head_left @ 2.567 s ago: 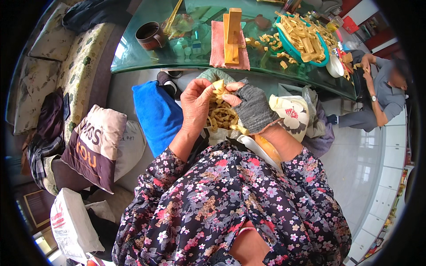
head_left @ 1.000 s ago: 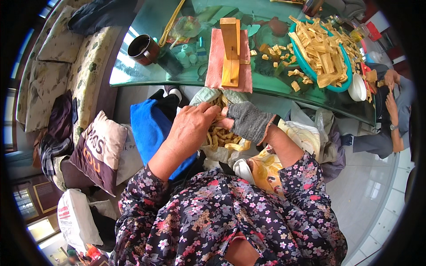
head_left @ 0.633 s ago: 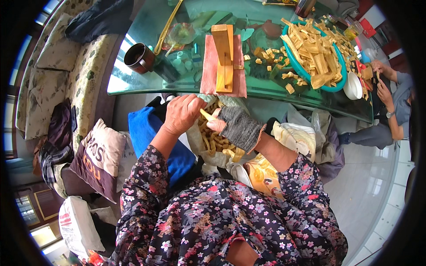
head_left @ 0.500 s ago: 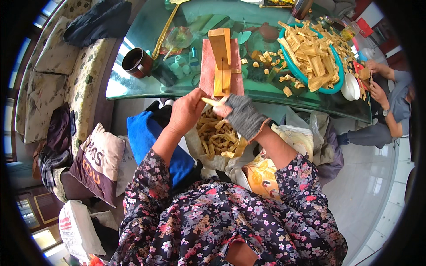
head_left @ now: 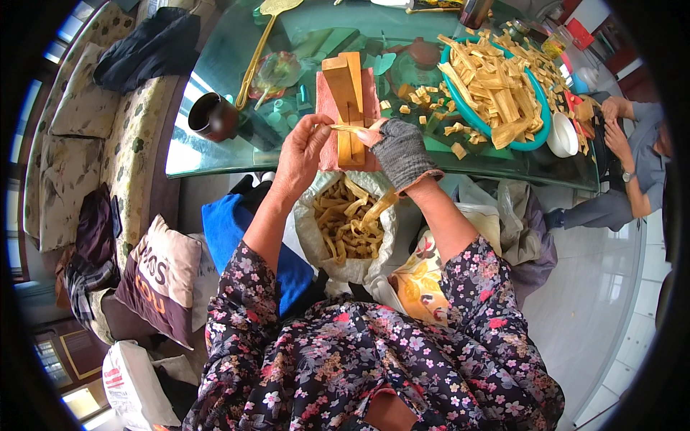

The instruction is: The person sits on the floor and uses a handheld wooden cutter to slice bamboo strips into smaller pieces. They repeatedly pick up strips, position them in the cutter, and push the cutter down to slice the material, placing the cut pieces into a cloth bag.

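Above the near edge of the green glass tabletop (head_left: 215, 159), a thin pale yellow strip (head_left: 347, 128) is stretched between two hands. The left hand (head_left: 300, 151) is bare and pinches one end of it between thumb and fingers; the right hand (head_left: 402, 149), in a grey glove which leaves the fingertips free, grips the other end. Both ends of the strip are covered by the fingers, so its full length cannot be seen. It passes across a wooden block with an upright piece (head_left: 345, 79), but I cannot tell whether it touches the wood. Under this block lies a pink cloth (head_left: 326, 93), partly hidden by the block and by the left hand.

Below the hands, a white sack (head_left: 305, 237) is open and holds many curled yellow pieces (head_left: 348, 223); the deeper ones cannot be made out. To the right, a teal basin (head_left: 544, 118) is heaped with flat strips (head_left: 503, 90), which cover its inside. At the right border, another person (head_left: 647, 154) is partly lost in the dark rim, and what this person holds is too small to recognise.
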The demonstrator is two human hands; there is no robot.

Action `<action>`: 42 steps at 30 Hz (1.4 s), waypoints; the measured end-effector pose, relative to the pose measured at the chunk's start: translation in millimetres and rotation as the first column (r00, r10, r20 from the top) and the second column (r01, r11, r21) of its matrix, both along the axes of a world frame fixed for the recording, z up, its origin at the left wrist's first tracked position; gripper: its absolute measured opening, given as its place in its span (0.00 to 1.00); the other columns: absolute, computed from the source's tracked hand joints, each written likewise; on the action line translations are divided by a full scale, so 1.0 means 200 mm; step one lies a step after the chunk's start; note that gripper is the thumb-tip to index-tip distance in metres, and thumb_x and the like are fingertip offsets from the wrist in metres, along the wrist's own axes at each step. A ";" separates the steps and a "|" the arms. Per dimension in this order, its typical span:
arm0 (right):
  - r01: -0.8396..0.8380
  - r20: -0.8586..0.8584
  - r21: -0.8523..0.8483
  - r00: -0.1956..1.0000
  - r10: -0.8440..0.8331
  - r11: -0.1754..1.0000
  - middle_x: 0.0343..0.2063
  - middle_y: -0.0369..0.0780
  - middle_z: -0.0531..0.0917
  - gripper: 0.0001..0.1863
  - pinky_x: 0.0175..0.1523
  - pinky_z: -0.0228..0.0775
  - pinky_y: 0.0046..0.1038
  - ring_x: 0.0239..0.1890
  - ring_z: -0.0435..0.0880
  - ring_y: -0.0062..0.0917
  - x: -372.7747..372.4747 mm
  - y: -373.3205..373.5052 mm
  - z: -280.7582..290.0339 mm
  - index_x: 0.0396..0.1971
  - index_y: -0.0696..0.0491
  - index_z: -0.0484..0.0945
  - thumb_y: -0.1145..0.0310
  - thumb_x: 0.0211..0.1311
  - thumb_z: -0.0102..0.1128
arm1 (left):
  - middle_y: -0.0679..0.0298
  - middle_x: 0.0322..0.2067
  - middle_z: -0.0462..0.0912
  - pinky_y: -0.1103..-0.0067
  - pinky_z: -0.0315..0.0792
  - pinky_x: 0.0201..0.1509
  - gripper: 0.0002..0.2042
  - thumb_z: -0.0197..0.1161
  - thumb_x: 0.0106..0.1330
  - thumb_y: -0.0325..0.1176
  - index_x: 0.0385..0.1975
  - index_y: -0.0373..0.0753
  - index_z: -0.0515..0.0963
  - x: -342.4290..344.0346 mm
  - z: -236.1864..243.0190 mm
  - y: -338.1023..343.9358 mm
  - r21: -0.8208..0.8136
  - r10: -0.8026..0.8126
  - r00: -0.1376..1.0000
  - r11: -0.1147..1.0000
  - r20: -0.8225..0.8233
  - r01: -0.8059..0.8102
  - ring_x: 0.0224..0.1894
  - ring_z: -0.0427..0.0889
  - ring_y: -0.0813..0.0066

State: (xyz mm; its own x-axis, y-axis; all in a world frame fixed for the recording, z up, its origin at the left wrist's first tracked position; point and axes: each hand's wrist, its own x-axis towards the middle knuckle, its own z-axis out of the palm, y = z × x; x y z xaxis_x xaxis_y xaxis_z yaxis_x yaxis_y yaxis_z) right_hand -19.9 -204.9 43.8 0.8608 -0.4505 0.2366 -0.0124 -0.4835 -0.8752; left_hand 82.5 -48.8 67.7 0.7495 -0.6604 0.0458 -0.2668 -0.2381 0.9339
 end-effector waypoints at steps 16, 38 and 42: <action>-0.096 -0.063 0.384 0.990 0.129 0.919 0.23 0.39 0.81 0.15 0.27 0.70 0.21 0.21 0.76 0.19 0.00 0.10 -0.15 0.36 0.60 0.77 0.64 0.56 0.63 | 0.58 0.40 0.78 0.77 0.73 0.49 0.10 0.45 0.72 0.36 0.44 0.38 0.67 -0.15 -0.01 0.11 -0.334 -0.083 0.732 0.920 -0.676 -0.204 0.39 0.78 0.72; -0.374 0.056 0.235 0.927 0.371 0.897 0.29 0.50 0.79 0.19 0.40 0.67 0.40 0.35 0.76 0.47 -0.20 0.45 -0.02 0.35 0.58 0.76 0.54 0.63 0.50 | 0.73 0.19 0.61 0.87 0.60 0.23 0.16 0.49 0.69 0.47 0.23 0.45 0.64 -0.29 -0.04 0.14 -0.256 0.067 0.705 0.904 -0.706 -0.342 0.23 0.62 0.84; -0.374 -0.177 0.145 0.901 0.396 0.916 0.26 0.39 0.77 0.14 0.36 0.67 0.29 0.30 0.75 0.24 -0.14 0.36 -0.01 0.37 0.57 0.74 0.62 0.60 0.58 | 0.70 0.22 0.64 0.87 0.56 0.20 0.18 0.46 0.71 0.47 0.21 0.42 0.64 -0.28 -0.03 0.18 -0.152 0.185 0.829 0.940 -0.527 -0.306 0.18 0.59 0.85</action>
